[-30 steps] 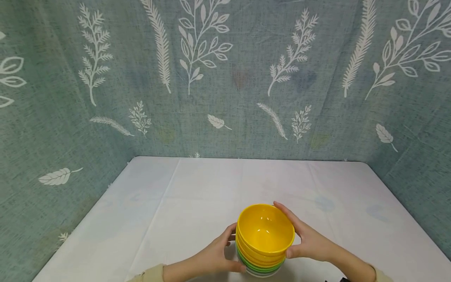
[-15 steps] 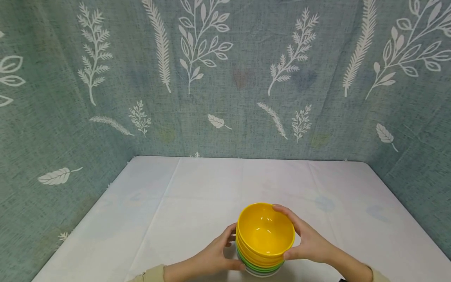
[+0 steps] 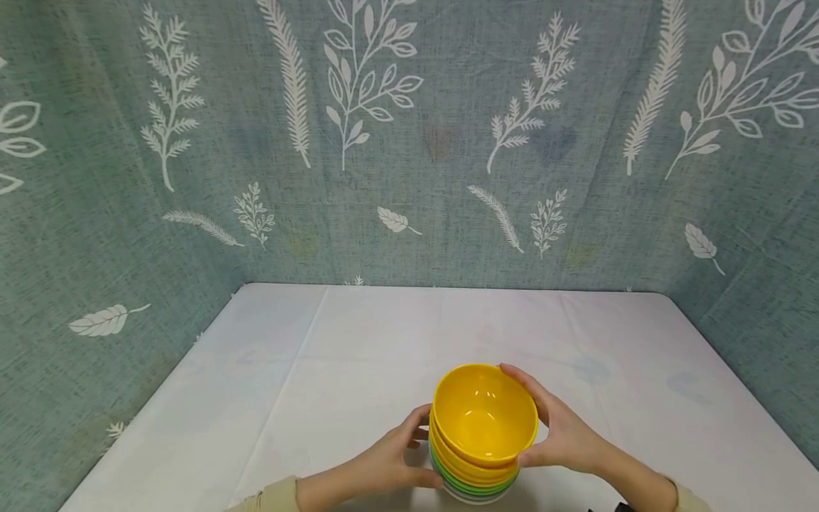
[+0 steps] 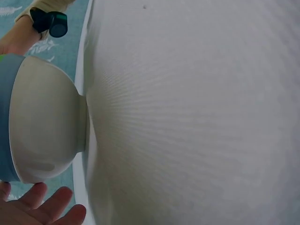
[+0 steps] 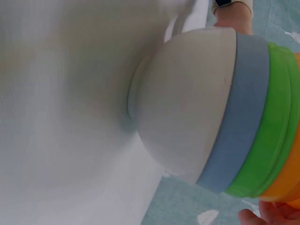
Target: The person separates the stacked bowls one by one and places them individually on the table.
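A stack of nested bowls stands on the white-covered table near its front. In the head view a yellow bowl (image 3: 485, 416) tops the stack, tilted a little above another yellow bowl (image 3: 470, 471). Below come green bowls (image 5: 274, 117), a blue-grey band (image 5: 239, 117) and a white bowl (image 4: 47, 122) at the bottom. My right hand (image 3: 566, 435) grips the top yellow bowl, thumb on the near side and fingers at the far rim. With thumb in front and fingers behind, my left hand (image 3: 393, 459) holds the lower stack from the left.
The white tablecloth (image 3: 358, 355) spreads behind and to both sides of the stack. A grey-green curtain (image 3: 409, 142) with white leaf prints surrounds the table. A dark device (image 4: 56, 24) sits on the other wrist in the left wrist view.
The top yellow bowl has risen slightly with my right hand, and more of the yellow bowl beneath shows. My left hand has stayed almost in place.
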Available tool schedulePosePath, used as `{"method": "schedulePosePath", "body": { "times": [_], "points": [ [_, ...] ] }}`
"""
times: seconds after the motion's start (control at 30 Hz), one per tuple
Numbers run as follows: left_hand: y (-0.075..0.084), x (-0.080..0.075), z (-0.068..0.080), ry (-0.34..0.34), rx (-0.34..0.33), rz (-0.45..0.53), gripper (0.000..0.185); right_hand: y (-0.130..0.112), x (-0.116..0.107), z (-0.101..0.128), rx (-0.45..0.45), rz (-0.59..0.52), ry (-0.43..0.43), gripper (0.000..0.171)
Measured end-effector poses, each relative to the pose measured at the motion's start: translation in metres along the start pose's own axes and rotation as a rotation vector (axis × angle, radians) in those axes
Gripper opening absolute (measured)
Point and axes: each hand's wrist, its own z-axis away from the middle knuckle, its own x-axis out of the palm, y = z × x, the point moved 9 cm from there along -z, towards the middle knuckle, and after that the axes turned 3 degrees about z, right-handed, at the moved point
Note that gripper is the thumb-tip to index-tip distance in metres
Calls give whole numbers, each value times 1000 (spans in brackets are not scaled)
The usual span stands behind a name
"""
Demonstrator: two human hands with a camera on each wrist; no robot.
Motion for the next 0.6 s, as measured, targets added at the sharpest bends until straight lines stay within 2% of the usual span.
{"method": "schedulePosePath", "body": {
  "times": [0.13,0.27,0.6],
  "points": [
    [-1,-1,0,5,-41,17,83,-7,-3,-1,-54,-62,-28,86],
    [-1,-3,0,12,-50,15,83,-12,-11,-3,-76,-122,-26,87],
    [-2,-7,1,25,-32,-5,78,-20,-51,-6,-120,-65,97,88]
  ]
}}
